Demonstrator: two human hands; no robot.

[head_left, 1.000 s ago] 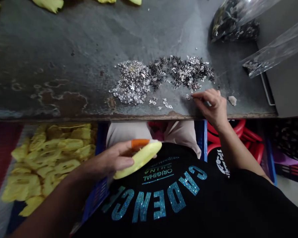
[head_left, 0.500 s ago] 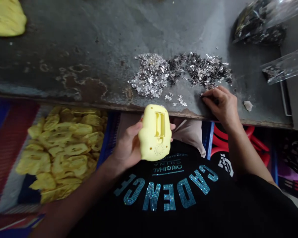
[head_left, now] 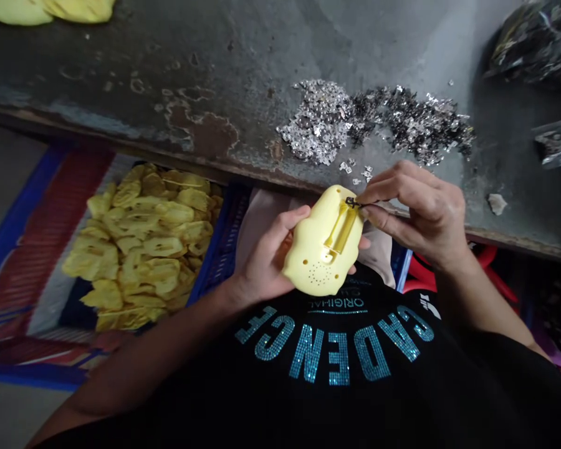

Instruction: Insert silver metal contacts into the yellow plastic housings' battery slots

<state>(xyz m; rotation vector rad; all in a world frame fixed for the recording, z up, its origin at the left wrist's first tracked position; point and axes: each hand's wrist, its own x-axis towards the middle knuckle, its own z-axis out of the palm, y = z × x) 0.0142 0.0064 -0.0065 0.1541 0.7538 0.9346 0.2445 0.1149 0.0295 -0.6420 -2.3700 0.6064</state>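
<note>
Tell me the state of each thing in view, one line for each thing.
Yellow plastic casing, tilted, held in the left hand, slot side up
Small dark metal part, pinched by the right hand, touching the casing's slot
Loose metal pieces, piled on the stained table
Yellow casings, heaped in a blue crate

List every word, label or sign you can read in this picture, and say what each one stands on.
"CADENCE": blue sequin letters on the black T-shirt, upside down in this view.
"ORIGINAL": small letters on the same shirt.
The shirt line just beyond it: partly hidden, unreadable.
Mark on the right sleeve: too small to read.
</note>
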